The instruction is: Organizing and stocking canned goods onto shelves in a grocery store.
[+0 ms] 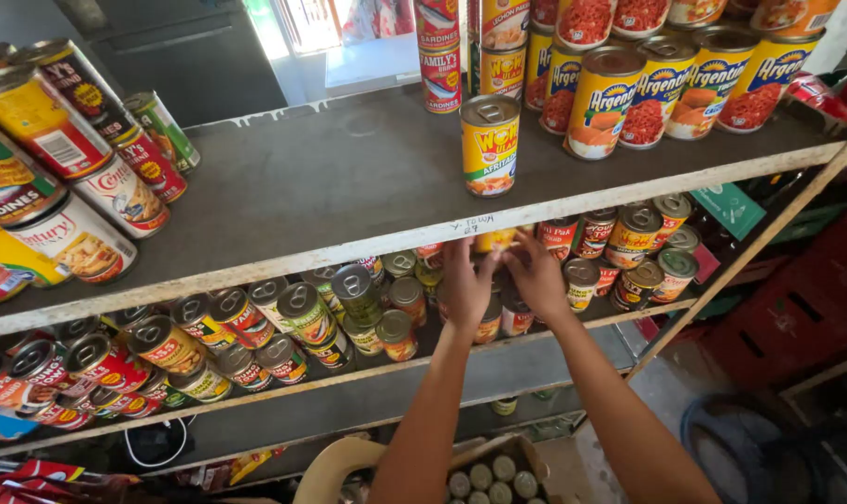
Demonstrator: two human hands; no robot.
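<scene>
Both my arms reach up to the middle shelf. My left hand [465, 285] and my right hand [536, 275] are close together among small food cans [514, 317], fingers curled around cans at the shelf's middle. What exactly each hand grips is partly hidden by the upper shelf's edge [349, 247] and by the hands themselves. A yellow can [490, 145] stands alone on the upper shelf just above my hands.
Tall yellow and red cans [629, 89] crowd the upper shelf's right; more cans [69, 177] lie stacked at its left. The middle shelf holds several rows of cans [255, 327]. An open box of cans [489, 476] sits below, red crates [797, 308] at right.
</scene>
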